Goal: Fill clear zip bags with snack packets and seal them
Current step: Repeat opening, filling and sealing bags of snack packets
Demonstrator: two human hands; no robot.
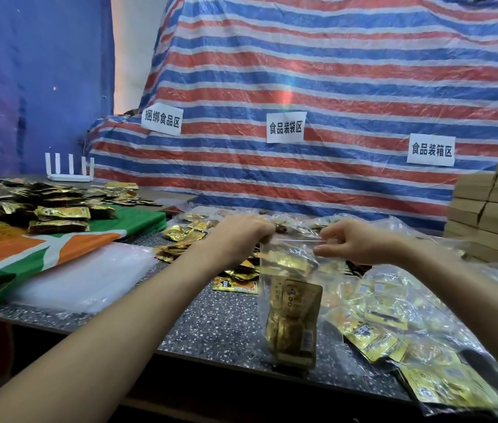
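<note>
A clear zip bag [275, 264] hangs in the air over the speckled table [211, 328], held up by its top edge. Gold snack packets [295, 319] sit bunched at its bottom. My left hand [241, 233] pinches the left end of the zip strip. My right hand [351, 242] pinches the right end, thumb and forefinger together on the strip. Loose gold packets [180, 236] lie on the table behind my left hand.
Filled clear bags [394, 315] of packets are heaped at the right. A flat stack of unused clear bags [89, 276] lies left, beside an orange-green cloth [58, 245] with more packets. Cardboard boxes [492, 215] stand far right, a white router [70, 172] far left.
</note>
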